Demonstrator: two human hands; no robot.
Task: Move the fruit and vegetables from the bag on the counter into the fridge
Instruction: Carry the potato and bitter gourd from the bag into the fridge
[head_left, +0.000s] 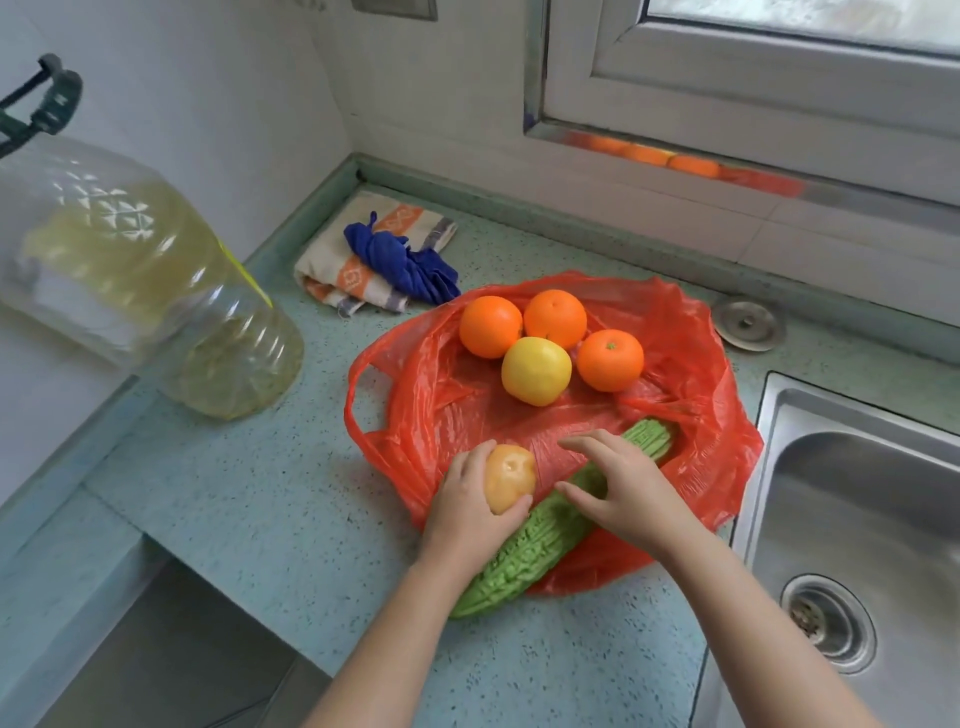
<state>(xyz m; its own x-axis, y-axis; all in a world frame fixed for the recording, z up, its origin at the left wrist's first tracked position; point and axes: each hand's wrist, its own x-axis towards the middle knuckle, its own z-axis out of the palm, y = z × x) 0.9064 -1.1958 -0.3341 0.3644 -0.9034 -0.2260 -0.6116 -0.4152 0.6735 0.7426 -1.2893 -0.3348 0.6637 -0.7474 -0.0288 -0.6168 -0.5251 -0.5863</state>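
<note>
A red plastic bag (457, 400) lies spread flat on the speckled counter. On it sit three oranges (491, 326), (555, 318), (610, 359) and a yellow fruit (536, 370). A long bumpy green bitter gourd (535, 540) lies diagonally across the bag's near edge. My left hand (467, 514) grips a pale orange fruit (509, 477) at the bag's front left. My right hand (623, 488) hovers over the gourd's middle with fingers spread; I cannot tell whether it touches the gourd.
A large clear oil jug (130, 275) stands at the left. Folded cloths (374, 254) lie at the back corner. A steel sink (857, 519) is at the right, with a round metal cap (748, 323) behind it. The counter (260, 493) steps down at the front left.
</note>
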